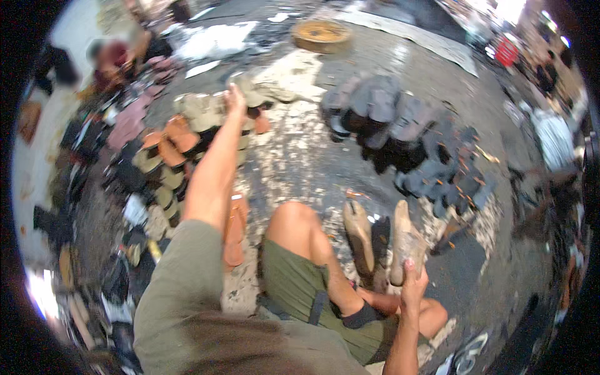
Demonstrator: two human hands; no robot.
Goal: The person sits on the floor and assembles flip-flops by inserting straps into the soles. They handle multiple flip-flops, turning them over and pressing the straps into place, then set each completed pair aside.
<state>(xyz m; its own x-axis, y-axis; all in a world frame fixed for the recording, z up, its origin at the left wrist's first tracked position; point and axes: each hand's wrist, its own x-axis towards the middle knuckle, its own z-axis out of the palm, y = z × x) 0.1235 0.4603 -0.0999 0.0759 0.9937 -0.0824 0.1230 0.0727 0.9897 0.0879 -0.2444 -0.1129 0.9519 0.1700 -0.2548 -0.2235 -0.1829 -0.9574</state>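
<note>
Rough grey concrete floor (312,156), flecked with pale chips and scraps, carries everything, with the person seated on it. Taking the beige shoe sole (406,240) just beyond the bent knee as landmark: the right hand (414,284) grips its near end, fingers (409,269) wrapped around the edge, and a twin sole (358,234) stands just to its left. Far to the upper left, the left hand (235,100) stretches out to a heap of tan and orange soles (181,140); whether its fingers are spread or pinching I cannot tell. Dark grey soles (406,134) lie piled beyond the landmark. The soles look flat, stiff and matte, with rounded toes. With the left arm fully stretched, the heap could slide or topple, and the upright beige sole could tip from so slight a grip.
</note>
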